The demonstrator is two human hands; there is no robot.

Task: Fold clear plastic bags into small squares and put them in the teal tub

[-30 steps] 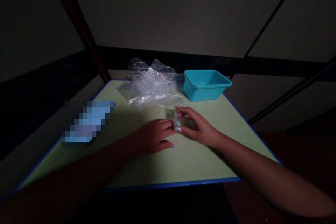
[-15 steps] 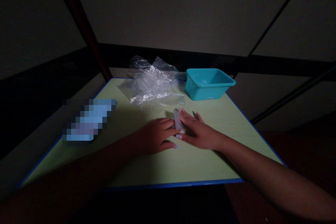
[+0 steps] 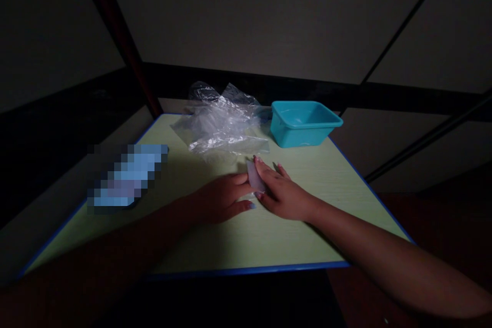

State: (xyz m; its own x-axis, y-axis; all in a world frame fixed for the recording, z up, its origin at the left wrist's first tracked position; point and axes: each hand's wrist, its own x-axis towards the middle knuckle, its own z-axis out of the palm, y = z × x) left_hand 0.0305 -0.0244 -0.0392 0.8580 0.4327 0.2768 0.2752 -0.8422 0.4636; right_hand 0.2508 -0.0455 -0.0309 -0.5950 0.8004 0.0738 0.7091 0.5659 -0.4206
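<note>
Between my hands, on the tabletop, lies a small piece of translucent plastic point(image 3: 255, 176), flat and whitish, perhaps a folded bag; its edges are partly covered by my fingers. My left hand point(image 3: 226, 197) holds its left side, with the fingers bent against it and the thumb apart below. From the right, my right hand point(image 3: 286, 192) grips the other side, its forefinger along the far edge and its thumb at the near edge. Just beyond my hands sits a crumpled heap of clear plastic bags point(image 3: 225, 123).
A turquoise plastic basket point(image 3: 302, 136) stands at the back right of the pale green table point(image 3: 246, 246), which has a blue edge. On the left lies a blurred-out flat object with a bluish face point(image 3: 132, 177). A dim panelled wall rises behind.
My right hand has shifted slightly left and its fingers have closed in on the plastic piece. More of the piece's flat face shows. The whole view has moved a little.
</note>
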